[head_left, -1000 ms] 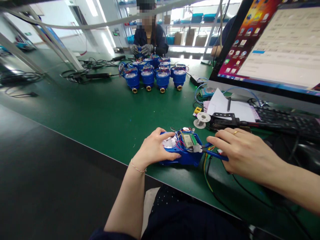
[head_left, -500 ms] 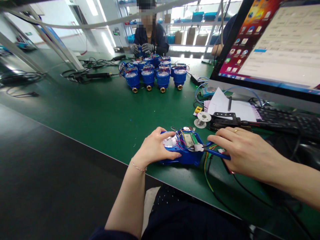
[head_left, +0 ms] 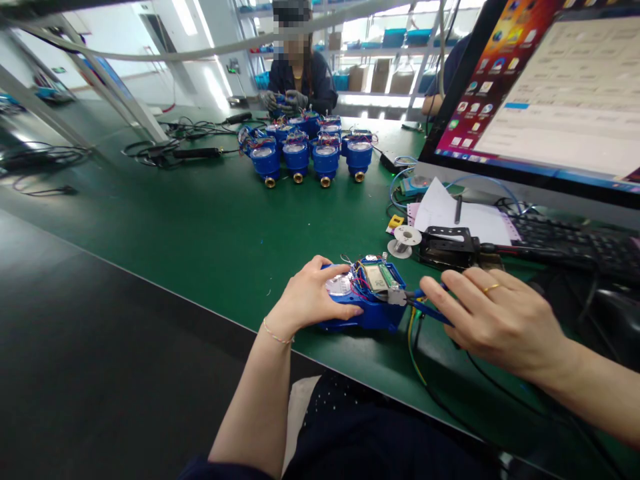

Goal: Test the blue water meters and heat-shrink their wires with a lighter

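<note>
A blue water meter (head_left: 373, 315) lies on the green table near its front edge, its electronics housing uncovered. Inside the housing show a small display (head_left: 376, 277), a green circuit board and thin coloured wires (head_left: 358, 283). My left hand (head_left: 313, 293) is wrapped over the meter's round dial end, thumb on the near side. In my right hand (head_left: 495, 317) are blue-handled cutting pliers (head_left: 425, 307), fingers closed round the handles. Their metal jaws lie at the near right edge of the housing; what is between them is too small to tell.
Several blue meters (head_left: 325, 160) stand grouped at the back, where a gloved co-worker (head_left: 303, 83) handles another. A solder wire spool (head_left: 404, 241), a black stand (head_left: 447, 247), papers (head_left: 465, 217), a keyboard (head_left: 565, 240) and a monitor (head_left: 550, 100) are on the right. Cables (head_left: 415, 353) run beside the meter.
My right hand has turned and shifted slightly right and down on the pliers' handles, their jaws staying by the housing edge. My left hand stays on the meter. The co-worker's hands have moved a little.
</note>
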